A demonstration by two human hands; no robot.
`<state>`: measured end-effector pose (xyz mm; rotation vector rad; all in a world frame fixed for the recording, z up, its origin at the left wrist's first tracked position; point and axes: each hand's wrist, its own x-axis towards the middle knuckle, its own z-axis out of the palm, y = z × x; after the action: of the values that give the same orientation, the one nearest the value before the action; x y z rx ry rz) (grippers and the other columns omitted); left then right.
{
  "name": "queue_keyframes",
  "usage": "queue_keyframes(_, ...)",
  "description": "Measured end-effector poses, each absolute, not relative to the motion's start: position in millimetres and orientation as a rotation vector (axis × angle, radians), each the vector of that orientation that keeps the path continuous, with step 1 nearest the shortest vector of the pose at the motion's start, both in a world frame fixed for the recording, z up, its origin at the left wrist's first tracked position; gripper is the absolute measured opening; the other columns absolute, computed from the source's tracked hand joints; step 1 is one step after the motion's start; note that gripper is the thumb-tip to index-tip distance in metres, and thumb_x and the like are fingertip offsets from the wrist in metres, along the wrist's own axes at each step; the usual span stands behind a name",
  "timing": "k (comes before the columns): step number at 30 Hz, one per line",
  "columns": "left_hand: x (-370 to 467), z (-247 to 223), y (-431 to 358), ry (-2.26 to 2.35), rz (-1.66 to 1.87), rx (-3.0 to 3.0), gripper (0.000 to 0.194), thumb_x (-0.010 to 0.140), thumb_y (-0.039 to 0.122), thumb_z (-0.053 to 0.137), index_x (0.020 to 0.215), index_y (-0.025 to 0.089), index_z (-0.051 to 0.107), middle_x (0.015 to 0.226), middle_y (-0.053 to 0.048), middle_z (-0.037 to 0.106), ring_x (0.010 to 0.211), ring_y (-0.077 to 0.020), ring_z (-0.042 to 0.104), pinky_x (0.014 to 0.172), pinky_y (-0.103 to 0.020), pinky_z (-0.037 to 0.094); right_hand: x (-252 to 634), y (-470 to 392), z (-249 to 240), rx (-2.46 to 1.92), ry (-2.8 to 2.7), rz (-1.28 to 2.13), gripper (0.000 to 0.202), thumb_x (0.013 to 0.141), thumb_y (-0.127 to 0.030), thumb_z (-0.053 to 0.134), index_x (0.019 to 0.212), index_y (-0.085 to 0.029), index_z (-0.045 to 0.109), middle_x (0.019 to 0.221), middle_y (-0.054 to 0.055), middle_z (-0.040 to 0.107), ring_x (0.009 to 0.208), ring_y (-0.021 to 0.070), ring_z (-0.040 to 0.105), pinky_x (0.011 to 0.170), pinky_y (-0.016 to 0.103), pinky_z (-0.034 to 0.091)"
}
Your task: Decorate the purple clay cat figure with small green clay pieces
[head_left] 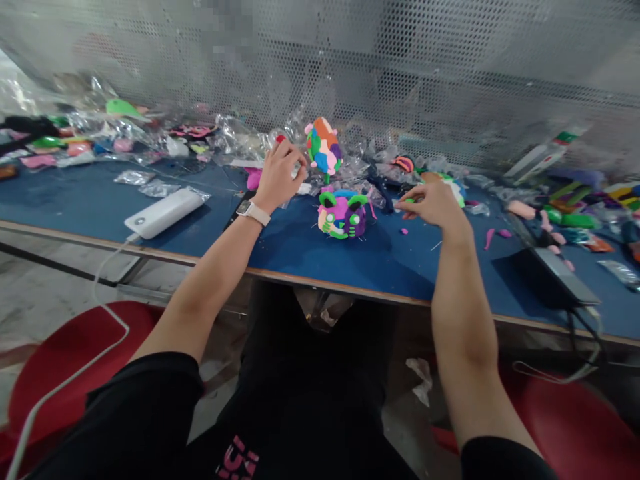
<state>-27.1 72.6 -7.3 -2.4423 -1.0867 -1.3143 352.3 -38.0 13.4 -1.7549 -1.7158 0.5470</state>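
From where I stand, a cat-faced head of pink, purple and green clay-like material (343, 219) sits on the blue-topped counter (300, 257), between the person's hands. The left hand (283, 170) curls, thumb near forefinger, beside a multicoloured patchwork ball on a green stem (324, 145). The right hand (434, 203) has fingertips drawn narrow; whether either grips anything, I can't tell.
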Motion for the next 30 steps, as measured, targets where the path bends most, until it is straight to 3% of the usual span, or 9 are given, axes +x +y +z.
queue_keyframes(5, -31, -5, 74, -1.093, -1.343, -2.428, 0.009, 0.096, 0.015, 0.060, 0.101, 0.021, 0.066, 0.114, -0.012, 0.065, 0.122, -0.0303, 0.061, 0.115, -0.056, 0.047, 352, -32, 10, -1.758, -1.715, 0.635, 0.045, 0.087, -0.061, 0.081, 0.070, -0.020, 0.072, 0.064, 0.007, 0.074, 0.052, 0.0198, 0.071, 0.057, 0.037, 0.062)
queue_keyframes(10, -26, -5, 68, -1.046, -1.295, -2.474, 0.006, 0.097, 0.016, 0.059, 0.098, 0.019, 0.065, 0.109, -0.011, 0.068, 0.115, -0.0285, 0.064, 0.108, -0.052, 0.052, 350, -29, 6, -1.839, -1.813, 0.650, 0.040, 0.100, -0.047, 0.067, 0.073, -0.019, 0.074, 0.061, 0.005, 0.072, 0.046, 0.0179, 0.067, 0.050, 0.034, 0.056)
queue_keyframes(14, -21, -4, 62, -0.990, -1.270, -2.536, 0.010, 0.101, 0.020, 0.055, 0.101, 0.020, 0.065, 0.104, -0.009, 0.070, 0.106, -0.0240, 0.065, 0.103, -0.046, 0.054, 343, -29, 3, -1.775, -1.932, 0.655, 0.017, 0.094, -0.033, 0.073, 0.086, -0.021, 0.081, 0.062, 0.003, 0.073, 0.052, 0.0187, 0.068, 0.061, 0.036, 0.058)
queue_keyframes(18, -15, 1, 49, -1.018, -1.360, -2.449, 0.013, 0.105, 0.027, 0.052, 0.105, 0.021, 0.063, 0.104, -0.009, 0.070, 0.107, -0.0255, 0.065, 0.103, -0.047, 0.051, 329, -27, 2, -1.423, -2.013, 0.407, 0.015, 0.085, -0.030, 0.081, 0.099, -0.025, 0.082, 0.095, 0.005, 0.082, 0.082, 0.0221, 0.074, 0.085, 0.042, 0.061)
queue_keyframes(22, 2, 5, 21, -0.940, -1.389, -2.391, 0.016, 0.103, 0.034, 0.057, 0.110, 0.022, 0.064, 0.107, -0.009, 0.070, 0.111, -0.0293, 0.064, 0.103, -0.052, 0.047, 303, -31, 4, -1.098, -1.878, 0.145, 0.018, 0.085, -0.038, 0.084, 0.099, -0.027, 0.081, 0.095, 0.005, 0.081, 0.081, 0.0213, 0.067, 0.080, 0.041, 0.058)
queue_keyframes(25, 22, 4, -5, -0.800, -1.408, -2.470, 0.029, 0.100, 0.049, 0.061, 0.110, 0.022, 0.066, 0.111, -0.009, 0.072, 0.114, -0.0305, 0.063, 0.105, -0.054, 0.045, 280, -40, 6, -0.899, -1.791, 0.180, 0.020, 0.086, -0.041, 0.086, 0.100, -0.028, 0.081, 0.094, 0.002, 0.080, 0.079, 0.0194, 0.066, 0.077, 0.039, 0.057)
queue_keyframes(30, 44, -4, -26, -0.652, -1.578, -2.673, 0.045, 0.099, 0.065, 0.060, 0.101, 0.021, 0.067, 0.099, -0.007, 0.073, 0.099, -0.0247, 0.063, 0.092, -0.044, 0.052, 250, -55, 5, -0.728, -1.818, 0.298, 0.017, 0.087, -0.045, 0.085, 0.100, -0.035, 0.083, 0.092, 0.000, 0.079, 0.097, 0.0219, 0.071, 0.090, 0.041, 0.062)
